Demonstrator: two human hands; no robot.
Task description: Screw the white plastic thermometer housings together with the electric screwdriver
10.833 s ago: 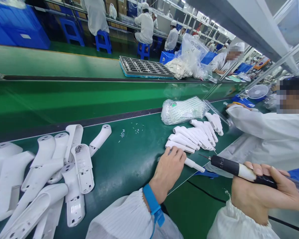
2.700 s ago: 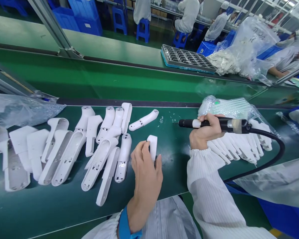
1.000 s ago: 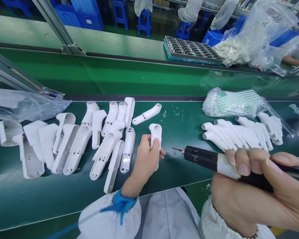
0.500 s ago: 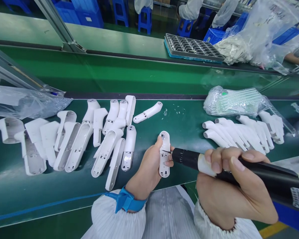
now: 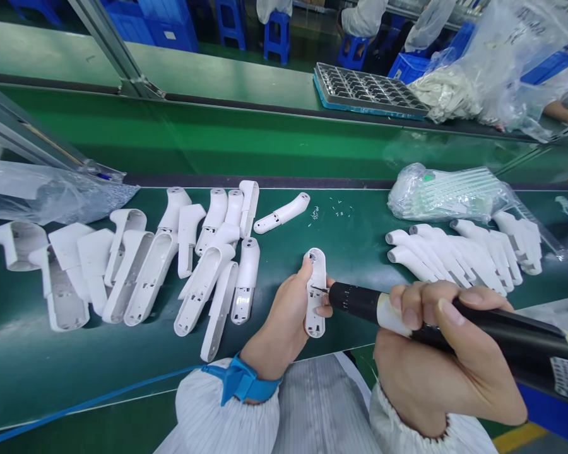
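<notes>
Near the front edge of the green bench [image 5: 355, 246], dead centre: left hand [image 5: 284, 315] clamped on a white housing [image 5: 316, 293], thumb up one side, fingertips wrapped round the other. Lifted or resting on the mat, hard to tell. Long axis near to far, rounded head at the far end. From the right, crosswise to that axis: electric screwdriver [image 5: 360, 302], right hand [image 5: 445, 372] fisted tight round its barrel, bit tip touching the housing's open face about mid-length, just beside the left fingertips. Nothing between bit and housing. Off to the left, a spread of loose shells [image 5: 199, 284]. To the right, a neat row of assembled bodies [image 5: 454, 261], with a clear bag [image 5: 445, 192] behind them. Farther back, tiny scattered screws [image 5: 336, 211], well apart from both hands.
</notes>
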